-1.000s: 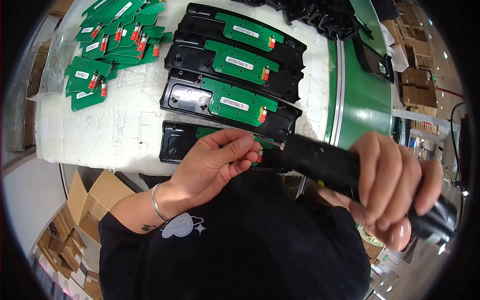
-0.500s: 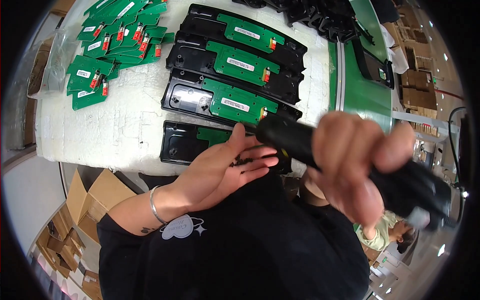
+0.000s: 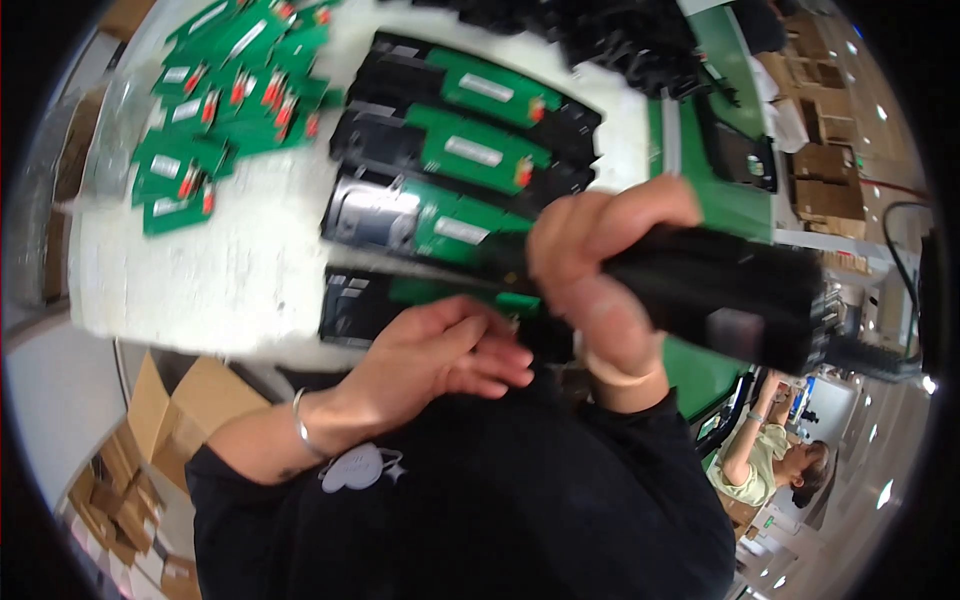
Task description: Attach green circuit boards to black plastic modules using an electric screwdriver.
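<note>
My right hand (image 3: pixel 605 285) is wrapped round a black electric screwdriver (image 3: pixel 735 290). Its tip end points left, over the third black plastic panel (image 3: pixel 375 215) and its green circuit board (image 3: pixel 460 230); blur hides whether they touch. Fingers curled, my left hand (image 3: pixel 435 350) is cupped beside the nearest black panel (image 3: pixel 350 300), partly covering that panel. Small black screws showed in this palm a moment ago; the curled fingers hide them now. Farther off lie two more black panels, each with a green board (image 3: pixel 485 85) bearing a white label and a red-and-white part.
Loose green circuit boards (image 3: pixel 180 165) are heaped at the far left of the white foam surface (image 3: pixel 255 240). Black plastic parts (image 3: pixel 630 40) pile up at the back. An open cardboard box (image 3: pixel 215 390) stands lower left. Another person (image 3: pixel 760 460) sits at the right.
My right hand has swung the screwdriver left and up, levelling it. The left fingers have curled in, and the screws in that palm no longer show. The view has shifted slightly.
</note>
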`<state>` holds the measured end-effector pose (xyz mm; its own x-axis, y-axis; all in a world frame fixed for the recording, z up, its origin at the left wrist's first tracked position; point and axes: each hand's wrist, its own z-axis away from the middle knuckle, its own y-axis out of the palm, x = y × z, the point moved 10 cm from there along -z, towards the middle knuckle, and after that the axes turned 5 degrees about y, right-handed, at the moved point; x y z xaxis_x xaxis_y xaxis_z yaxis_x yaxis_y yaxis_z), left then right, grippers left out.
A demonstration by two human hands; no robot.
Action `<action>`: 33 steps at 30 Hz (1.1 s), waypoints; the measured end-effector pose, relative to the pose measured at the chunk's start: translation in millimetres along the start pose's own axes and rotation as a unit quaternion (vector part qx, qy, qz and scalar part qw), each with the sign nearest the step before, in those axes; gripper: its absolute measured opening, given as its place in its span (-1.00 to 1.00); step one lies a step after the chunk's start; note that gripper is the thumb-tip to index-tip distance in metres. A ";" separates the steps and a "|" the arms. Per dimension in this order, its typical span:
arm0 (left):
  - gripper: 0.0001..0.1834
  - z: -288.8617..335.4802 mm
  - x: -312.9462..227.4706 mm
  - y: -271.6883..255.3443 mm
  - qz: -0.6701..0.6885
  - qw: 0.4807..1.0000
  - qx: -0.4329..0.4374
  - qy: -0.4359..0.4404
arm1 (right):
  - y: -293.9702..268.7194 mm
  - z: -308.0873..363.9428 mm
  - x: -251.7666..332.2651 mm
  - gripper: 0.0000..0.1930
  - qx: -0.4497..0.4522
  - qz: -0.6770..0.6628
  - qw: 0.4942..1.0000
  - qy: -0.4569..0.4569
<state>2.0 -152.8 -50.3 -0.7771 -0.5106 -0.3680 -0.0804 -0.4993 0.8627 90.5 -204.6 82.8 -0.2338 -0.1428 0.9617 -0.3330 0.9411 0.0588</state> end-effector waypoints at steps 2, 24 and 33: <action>-0.72 -5.3 0.1 -6.2 -0.026 0.999 -0.017 -0.007 | 1.3 -3.9 -3.8 -0.72 0.071 0.047 0.996 -0.007; -0.90 -9.7 -31.9 -22.4 0.015 0.988 -0.107 0.107 | -18.7 23.0 95.5 -0.81 0.063 -0.178 0.960 -0.208; -0.87 -10.3 -15.9 -21.9 0.129 0.985 -0.061 0.100 | -18.2 32.1 93.2 -0.80 0.033 -0.196 0.955 -0.220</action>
<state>22.6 -140.9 -66.9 -0.6225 -0.7531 -0.2128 0.1888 -0.4084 0.8931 45.4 -244.9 162.8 -0.4352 -0.6084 0.6637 -0.5269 0.7698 0.3602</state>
